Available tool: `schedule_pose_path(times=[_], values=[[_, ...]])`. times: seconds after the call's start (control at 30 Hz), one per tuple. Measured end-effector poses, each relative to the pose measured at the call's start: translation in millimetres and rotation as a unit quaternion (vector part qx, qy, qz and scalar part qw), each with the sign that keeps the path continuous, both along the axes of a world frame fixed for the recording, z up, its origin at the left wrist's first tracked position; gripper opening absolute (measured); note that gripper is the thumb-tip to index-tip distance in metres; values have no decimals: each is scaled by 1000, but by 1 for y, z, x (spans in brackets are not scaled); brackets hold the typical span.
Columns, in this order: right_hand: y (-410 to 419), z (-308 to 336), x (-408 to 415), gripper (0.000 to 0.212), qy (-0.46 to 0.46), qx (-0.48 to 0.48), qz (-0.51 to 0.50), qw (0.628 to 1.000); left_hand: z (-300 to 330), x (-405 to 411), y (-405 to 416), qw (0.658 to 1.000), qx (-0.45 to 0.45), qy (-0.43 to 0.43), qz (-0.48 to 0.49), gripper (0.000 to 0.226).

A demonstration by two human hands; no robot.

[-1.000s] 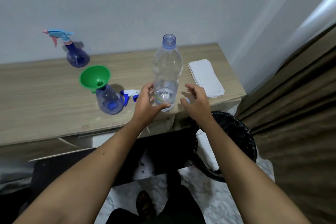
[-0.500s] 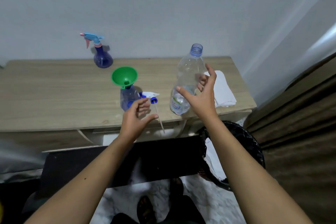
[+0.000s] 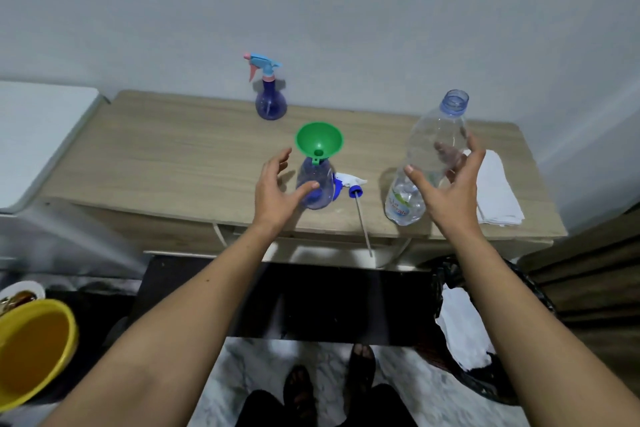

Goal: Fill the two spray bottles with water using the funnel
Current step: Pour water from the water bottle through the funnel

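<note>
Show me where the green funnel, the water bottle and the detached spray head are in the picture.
green funnel (image 3: 319, 139): head view, on the inside of its cone.
water bottle (image 3: 431, 139): head view, on the clear upper body.
detached spray head (image 3: 349, 181): head view, on its white trigger part lying on the table.

Matt wood-grain table; glossy green plastic funnel; clear glossy plastic water bottle; soft white cloth
</note>
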State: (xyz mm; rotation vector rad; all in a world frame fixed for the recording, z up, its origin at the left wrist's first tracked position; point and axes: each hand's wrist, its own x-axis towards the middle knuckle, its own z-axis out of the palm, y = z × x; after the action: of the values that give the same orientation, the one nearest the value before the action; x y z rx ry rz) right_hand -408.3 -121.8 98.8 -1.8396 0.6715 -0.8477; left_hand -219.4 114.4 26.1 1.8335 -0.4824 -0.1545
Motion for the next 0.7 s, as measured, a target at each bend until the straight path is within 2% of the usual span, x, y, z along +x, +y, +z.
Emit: schedule_pose_path(times=[0.1,0.33,0.5,0.7], values=[[-2,1,0,104,4,2,9,1000,0,7,-10,1000,5,18,-20,82],[-1,5,-2,102,1,-6,13,1000,-2,9,-23,999,-1,31,-35,53],[4,19,1,98,-6,-39,4,999,-3,7,-23,999,-1,15,-31,50],[13,48,9,101,62,-75,34,995,-2,6,-23,999,2,20,-33,53]])
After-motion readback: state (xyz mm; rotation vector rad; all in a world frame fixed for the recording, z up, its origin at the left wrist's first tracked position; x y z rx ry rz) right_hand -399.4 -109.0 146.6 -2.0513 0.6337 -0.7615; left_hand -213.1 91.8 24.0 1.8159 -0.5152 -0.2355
